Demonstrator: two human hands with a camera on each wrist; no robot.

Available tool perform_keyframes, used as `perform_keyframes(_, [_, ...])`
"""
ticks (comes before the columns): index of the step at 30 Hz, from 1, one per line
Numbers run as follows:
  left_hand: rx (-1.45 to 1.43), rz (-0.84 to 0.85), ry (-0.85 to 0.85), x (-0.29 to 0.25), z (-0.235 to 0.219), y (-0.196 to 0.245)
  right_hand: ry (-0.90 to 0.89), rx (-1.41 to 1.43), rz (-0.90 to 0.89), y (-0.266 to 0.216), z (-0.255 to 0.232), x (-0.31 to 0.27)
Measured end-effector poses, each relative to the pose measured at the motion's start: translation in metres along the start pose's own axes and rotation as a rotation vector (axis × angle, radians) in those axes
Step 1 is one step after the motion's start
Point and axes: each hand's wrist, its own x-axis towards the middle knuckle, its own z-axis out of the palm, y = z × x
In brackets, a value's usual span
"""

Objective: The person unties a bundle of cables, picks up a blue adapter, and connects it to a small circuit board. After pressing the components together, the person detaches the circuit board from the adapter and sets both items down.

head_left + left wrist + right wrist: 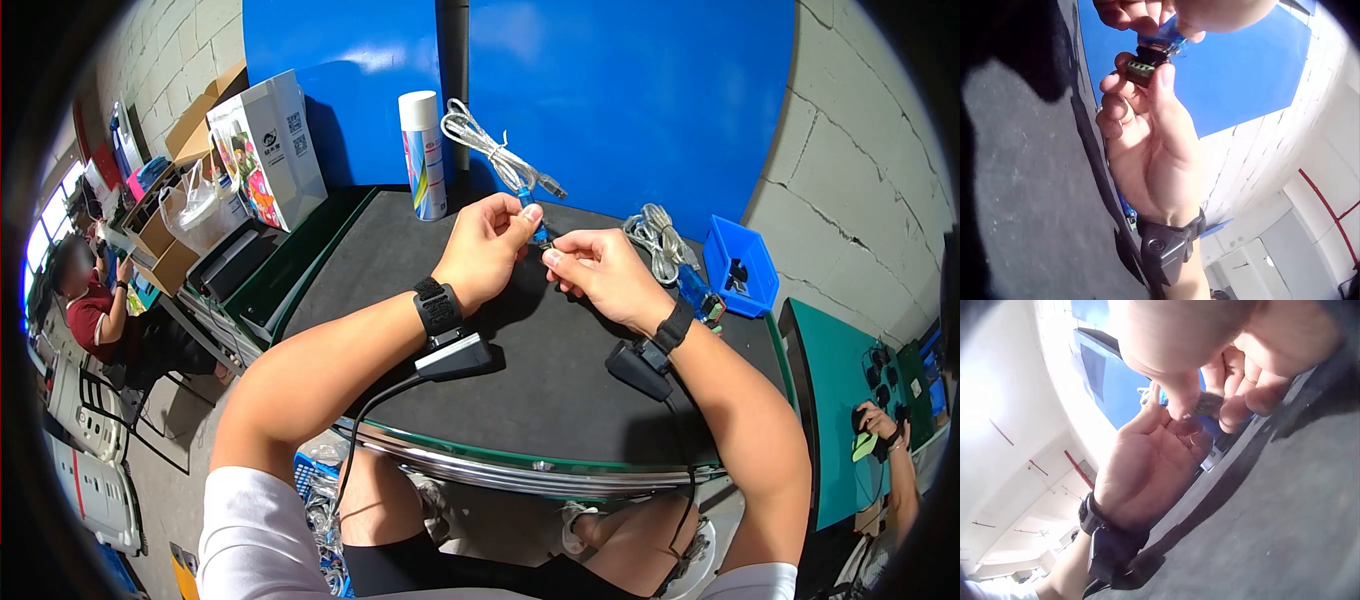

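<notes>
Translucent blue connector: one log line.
left hand: pinches blue connector | right hand: pinches green terminal block | coiled silver cable: beyond left hand

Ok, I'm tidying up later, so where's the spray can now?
In the head view, the spray can stands left of centre near the back of the table, just left of the coiled cable.

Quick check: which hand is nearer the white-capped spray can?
Left. The left hand is on the spray can's near side and to its right, not touching it; the right hand is farther off to the right, past the left hand.
</notes>
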Motion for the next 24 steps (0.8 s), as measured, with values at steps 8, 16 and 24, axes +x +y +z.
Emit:
perform_keyframes(8, [-0.069,-0.113,0.024,0.011,-0.019,-0.001,0.028,-0.207,-0.045,0.006,0.003,-0.004])
perform_keyframes(16, [-0.123,-0.175,-0.077,0.011,-0.022,0.002,0.125,-0.561,-0.178,0.004,0.0,-0.008])
perform_keyframes(24, [-0.211,-0.316,-0.177,0.008,-0.019,0.003,0.239,-0.361,-0.242,-0.002,0.003,-0.008])
